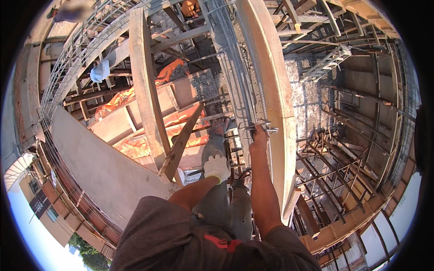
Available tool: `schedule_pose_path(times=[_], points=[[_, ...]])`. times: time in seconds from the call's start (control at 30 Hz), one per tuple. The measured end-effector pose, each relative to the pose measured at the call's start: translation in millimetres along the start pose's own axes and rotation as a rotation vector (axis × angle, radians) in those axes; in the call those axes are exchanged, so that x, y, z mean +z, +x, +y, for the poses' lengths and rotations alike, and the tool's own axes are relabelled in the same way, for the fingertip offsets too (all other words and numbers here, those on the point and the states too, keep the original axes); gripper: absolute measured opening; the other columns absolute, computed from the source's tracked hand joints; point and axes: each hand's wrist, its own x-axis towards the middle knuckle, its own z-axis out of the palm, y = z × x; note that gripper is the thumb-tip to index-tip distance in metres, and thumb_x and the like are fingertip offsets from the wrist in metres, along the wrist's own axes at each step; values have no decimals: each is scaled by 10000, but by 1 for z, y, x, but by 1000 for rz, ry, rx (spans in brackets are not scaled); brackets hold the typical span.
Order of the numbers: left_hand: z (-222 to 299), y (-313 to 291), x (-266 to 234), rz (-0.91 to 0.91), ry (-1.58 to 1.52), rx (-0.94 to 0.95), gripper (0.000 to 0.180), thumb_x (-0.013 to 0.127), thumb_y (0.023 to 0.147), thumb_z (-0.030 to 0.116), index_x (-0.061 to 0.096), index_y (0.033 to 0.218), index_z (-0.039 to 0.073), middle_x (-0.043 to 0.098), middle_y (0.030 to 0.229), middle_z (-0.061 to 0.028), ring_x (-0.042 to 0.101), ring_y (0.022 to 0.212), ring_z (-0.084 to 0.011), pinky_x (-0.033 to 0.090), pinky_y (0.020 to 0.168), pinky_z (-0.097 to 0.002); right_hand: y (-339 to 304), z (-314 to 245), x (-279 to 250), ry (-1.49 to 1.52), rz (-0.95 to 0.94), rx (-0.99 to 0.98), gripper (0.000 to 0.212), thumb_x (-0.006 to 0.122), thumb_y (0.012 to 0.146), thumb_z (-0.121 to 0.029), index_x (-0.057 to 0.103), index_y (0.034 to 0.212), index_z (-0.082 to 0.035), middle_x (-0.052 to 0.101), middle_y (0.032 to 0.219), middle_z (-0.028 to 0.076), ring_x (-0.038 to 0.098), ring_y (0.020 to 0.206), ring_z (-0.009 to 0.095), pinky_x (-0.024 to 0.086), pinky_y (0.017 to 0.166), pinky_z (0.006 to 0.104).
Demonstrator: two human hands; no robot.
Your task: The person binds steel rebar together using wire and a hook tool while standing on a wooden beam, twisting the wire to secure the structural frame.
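My left hand (217,168), in a white knitted glove, lies over my bent knee with its fingers stretched downward and holds nothing. My bare right hand (258,137) is closed around a grey metal bar (271,130) that sticks out crosswise beside the fingers; its full shape is partly hidden. Just there, long steel rebars (238,77) run away from me through a narrow formwork channel with stirrups around them. A tall plywood form panel (275,90) stands close along the right side of this hand. My foot (220,125) shows beyond the gloved hand, near the rebars.
A thick wooden beam (147,86) and a slanted plank (183,142) stand to the left. Orange sheeting (174,71) lies lower down among boards. At far left is a blue-white cap (100,71) near a curved rebar cage (63,74). Scaffold timbers (339,167) fill a deep drop at right.
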Motion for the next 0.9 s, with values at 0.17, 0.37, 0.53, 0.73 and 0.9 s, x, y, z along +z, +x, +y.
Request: schedule_pose_path(times=[0.17,0.37,0.53,0.73,0.9], points=[[-1,1,-3,-9,-55,-23,382,631,905,389,693,1134,90,639,1189,-145,608,1123,-364,544,886,-509,24,-29,6,-183,-240,-13,175,701,960,-236,654,1063,-104,726,1147,91,648,1000,172,459,870,314],[5,7,-22,-6,-79,-11,402,635,906,418,693,1135,93,646,1185,-149,619,1111,-362,557,856,-511,36,-52,111,-178,-515,-182,380,750,925,-254,657,1185,7,702,1135,99,626,1037,194,424,929,332],[-2,15,-38,-15,-141,-31,401,635,906,428,702,1121,96,652,1175,-144,618,1114,-366,557,863,-507,19,-145,219,-685,-361,-574,440,745,910,-279,670,1191,51,724,1056,133,676,983,232,501,899,341],[-10,29,-56,-24,-215,-57,402,633,913,433,709,1104,88,653,1170,-149,620,1121,-372,559,872,-501,101,-230,302,-1196,-48,-1192,606,679,898,-527,645,1251,-35,658,1235,238,620,1169,403,501,990,475],[-29,45,-72,-85,-261,-66,428,625,923,461,713,1091,77,649,1192,-153,616,1131,-385,554,896,-498,148,-269,379,-1511,260,-1078,944,675,821,-708,383,1478,-97,540,1392,275,553,1285,440,500,1012,516]])
